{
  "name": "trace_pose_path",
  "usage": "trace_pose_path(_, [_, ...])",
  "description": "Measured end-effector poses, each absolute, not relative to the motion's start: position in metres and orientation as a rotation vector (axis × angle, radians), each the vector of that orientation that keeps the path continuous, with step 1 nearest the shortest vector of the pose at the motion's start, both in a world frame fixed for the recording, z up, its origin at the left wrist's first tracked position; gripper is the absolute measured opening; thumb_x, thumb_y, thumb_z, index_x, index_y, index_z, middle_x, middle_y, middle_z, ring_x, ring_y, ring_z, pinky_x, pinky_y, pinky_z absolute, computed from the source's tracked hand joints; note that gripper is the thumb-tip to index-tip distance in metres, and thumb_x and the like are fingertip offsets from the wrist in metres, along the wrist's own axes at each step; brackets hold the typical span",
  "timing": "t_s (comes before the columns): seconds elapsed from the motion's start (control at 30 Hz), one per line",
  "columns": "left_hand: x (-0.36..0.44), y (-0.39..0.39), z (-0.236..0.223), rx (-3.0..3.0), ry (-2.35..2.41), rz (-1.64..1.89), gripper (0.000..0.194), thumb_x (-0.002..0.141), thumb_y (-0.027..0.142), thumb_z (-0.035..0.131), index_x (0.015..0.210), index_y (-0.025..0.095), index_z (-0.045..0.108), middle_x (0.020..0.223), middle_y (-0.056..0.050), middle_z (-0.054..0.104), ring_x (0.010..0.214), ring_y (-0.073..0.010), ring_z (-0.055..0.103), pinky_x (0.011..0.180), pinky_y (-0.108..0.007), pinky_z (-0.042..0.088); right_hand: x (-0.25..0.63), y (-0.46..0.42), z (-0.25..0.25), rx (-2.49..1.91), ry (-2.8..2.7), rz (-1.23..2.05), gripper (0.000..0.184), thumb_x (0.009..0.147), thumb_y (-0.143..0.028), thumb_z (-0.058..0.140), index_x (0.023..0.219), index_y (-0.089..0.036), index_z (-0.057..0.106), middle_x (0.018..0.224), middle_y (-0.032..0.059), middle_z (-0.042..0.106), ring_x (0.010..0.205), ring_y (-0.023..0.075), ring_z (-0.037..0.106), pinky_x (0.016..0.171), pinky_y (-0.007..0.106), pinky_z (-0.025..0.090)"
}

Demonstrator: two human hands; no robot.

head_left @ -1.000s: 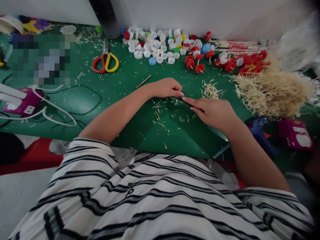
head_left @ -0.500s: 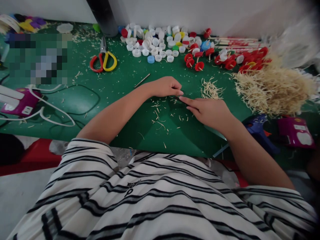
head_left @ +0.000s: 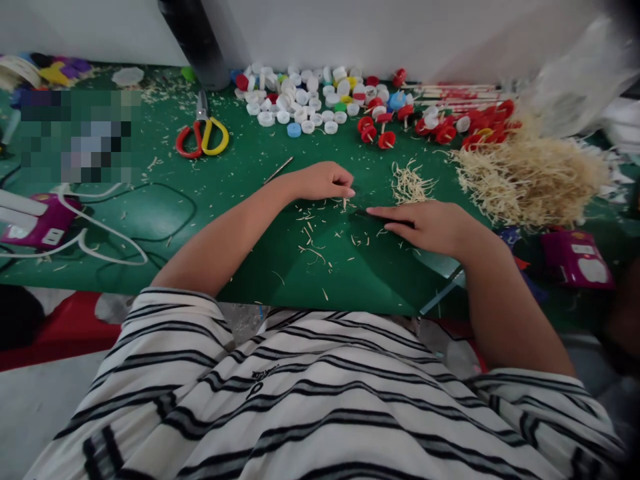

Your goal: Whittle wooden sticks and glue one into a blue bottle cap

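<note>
My left hand [head_left: 325, 180] is closed in a pinch above the green table. A small pale sliver of wood [head_left: 345, 205] stands at its fingertips. My right hand [head_left: 433, 225] is to the right, its index finger stretched along a thin dark blade-like tool [head_left: 360, 213] whose tip points toward the left hand; the rest of the tool is hidden under the fingers. Thin wood shavings [head_left: 313, 247] lie scattered below both hands. A small heap of pale strips [head_left: 411, 183] lies just beyond the right hand.
Bottle caps [head_left: 300, 100] fill the back, with scissors [head_left: 202, 130] and a dark bottle [head_left: 197, 50] on their left. Red cap-and-stick pieces [head_left: 445, 133] and a large heap of shavings [head_left: 535, 180] are at right. White cables [head_left: 105, 227] cross the left side.
My hands have drawn apart: the right hand with its dark tool has backed away from the left fingertips. The view has tilted slightly, and the pale sliver at the left hand shows more plainly.
</note>
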State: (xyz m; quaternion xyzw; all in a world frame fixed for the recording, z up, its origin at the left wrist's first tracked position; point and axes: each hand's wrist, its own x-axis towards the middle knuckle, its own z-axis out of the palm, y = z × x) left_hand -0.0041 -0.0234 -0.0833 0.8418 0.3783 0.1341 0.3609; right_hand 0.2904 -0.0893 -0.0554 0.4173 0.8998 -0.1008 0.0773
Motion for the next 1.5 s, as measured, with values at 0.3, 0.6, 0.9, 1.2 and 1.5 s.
trace_pose_path(0.3, [-0.005,-0.027,-0.085,2.112,1.013,0.336,0.01,0.088,0.023,0.069,0.08,0.02,0.066,0.066,0.003,0.056,0.059,-0.0108,0.046,0.066,-0.03,0.035,0.296,-0.115,-0.038,1.093,2.933,-0.205,0.05,0.109,-0.042,0.052,0.156,-0.04,0.069,0.142,0.0108,0.074,0.121,0.0339,0.068,0.102,0.051,0.051])
trace_pose_path(0.6, [-0.001,-0.026,-0.089,2.061,1.035,0.385,0.005,0.083,0.019,0.074,0.084,0.018,0.069,0.073,0.0,0.062,0.066,-0.0117,0.053,0.068,-0.029,0.039,0.391,-0.189,-0.058,2.363,1.987,0.164,0.089,0.098,-0.056,0.06,0.169,-0.005,0.042,0.146,0.0304,0.067,0.13,0.0514,0.065,0.106,0.06,0.055])
trace_pose_path(0.9, [-0.003,-0.028,-0.088,2.034,1.048,0.384,0.005,0.084,0.02,0.074,0.085,0.019,0.068,0.073,0.0,0.063,0.065,-0.0115,0.052,0.067,-0.029,0.041,0.442,-0.192,-0.1,2.552,2.473,-0.092,0.071,0.074,-0.04,0.068,0.141,-0.021,0.058,0.115,0.0147,0.072,0.099,0.033,0.073,0.094,0.053,0.062])
trace_pose_path(1.2, [-0.008,-0.026,-0.086,1.953,0.979,0.469,0.012,0.087,0.023,0.074,0.096,0.017,0.068,0.086,-0.003,0.067,0.075,-0.0119,0.057,0.073,-0.028,0.047,0.429,-0.185,-0.091,2.994,3.104,-0.299,0.078,0.045,-0.055,0.093,0.107,-0.036,0.05,0.103,0.0081,0.068,0.092,0.0343,0.072,0.074,0.053,0.058])
trace_pose_path(1.5, [0.007,-0.066,-0.035,2.272,1.088,0.641,0.032,0.097,0.034,0.075,0.126,0.022,0.072,0.103,-0.007,0.072,0.082,-0.0149,0.062,0.076,-0.031,0.05,0.347,-0.192,-0.082,2.998,2.709,-2.237,0.061,0.047,-0.032,0.087,0.103,-0.036,0.063,0.094,0.0,0.062,0.064,0.0203,0.059,0.048,0.036,0.044])
